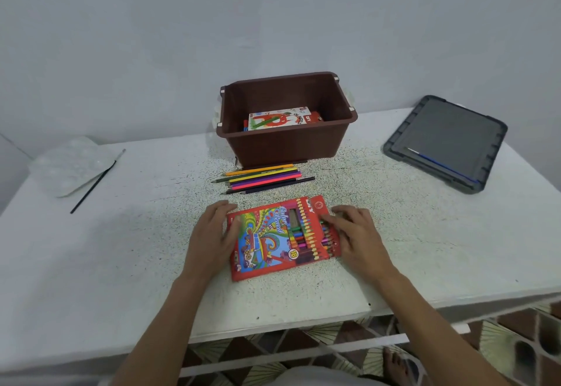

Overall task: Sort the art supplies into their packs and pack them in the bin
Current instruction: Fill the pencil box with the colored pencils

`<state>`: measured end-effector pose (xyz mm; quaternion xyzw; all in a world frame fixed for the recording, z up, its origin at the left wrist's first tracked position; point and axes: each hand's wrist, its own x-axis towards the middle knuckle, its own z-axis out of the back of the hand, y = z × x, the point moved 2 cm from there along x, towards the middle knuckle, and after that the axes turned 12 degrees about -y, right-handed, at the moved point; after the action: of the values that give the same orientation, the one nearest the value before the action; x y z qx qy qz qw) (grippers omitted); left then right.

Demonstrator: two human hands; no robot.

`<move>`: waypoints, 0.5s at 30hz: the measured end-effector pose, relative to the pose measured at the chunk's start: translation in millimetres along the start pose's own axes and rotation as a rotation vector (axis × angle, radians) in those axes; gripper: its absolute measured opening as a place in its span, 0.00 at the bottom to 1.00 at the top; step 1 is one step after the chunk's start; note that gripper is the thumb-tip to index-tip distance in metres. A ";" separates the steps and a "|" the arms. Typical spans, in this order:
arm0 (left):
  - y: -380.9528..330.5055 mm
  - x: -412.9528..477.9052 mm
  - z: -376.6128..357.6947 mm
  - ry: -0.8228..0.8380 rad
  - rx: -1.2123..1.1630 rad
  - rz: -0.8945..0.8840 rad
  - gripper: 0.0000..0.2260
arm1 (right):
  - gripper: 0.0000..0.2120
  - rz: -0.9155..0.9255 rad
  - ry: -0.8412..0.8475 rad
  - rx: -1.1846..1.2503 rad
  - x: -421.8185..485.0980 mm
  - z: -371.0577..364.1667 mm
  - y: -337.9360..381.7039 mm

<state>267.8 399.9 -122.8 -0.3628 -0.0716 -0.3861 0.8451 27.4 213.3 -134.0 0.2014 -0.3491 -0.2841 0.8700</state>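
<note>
A red colour-pencil pack [274,240] lies flat on the white table [121,249], with several pencils showing in its window and open right end. My left hand [212,235] holds the pack's left edge, thumb on top. My right hand [356,234] rests at the pack's right end, fingertips on the pencils there. A bundle of loose colour pencils [264,177] lies just beyond the pack, in front of the brown bin [288,146]. Inside the bin sits a white and red pastel pack [280,118].
The bin's grey lid [449,140] lies at the right with a blue-handled brush [440,164] on it. A clear paint palette [69,164] and a black brush [94,184] lie at the far left. The table's front edge is close to my body.
</note>
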 end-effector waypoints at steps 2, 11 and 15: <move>-4.0 14.8 -0.3 -0.004 0.087 -0.039 0.13 | 0.18 0.001 0.000 -0.002 0.6 0.4 0.5; -28.2 58.3 -13.3 0.132 0.314 -0.240 0.14 | 0.23 0.005 0.001 -0.033 0.4 0.7 3.9; -32.9 64.3 -18.1 0.123 0.401 -0.257 0.13 | 0.23 -0.012 0.007 -0.032 1.4 1.5 4.6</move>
<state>286.2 334.8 -91.8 -0.1515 -0.1405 -0.4897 0.8470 28.8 215.7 -129.8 0.1905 -0.3400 -0.2943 0.8726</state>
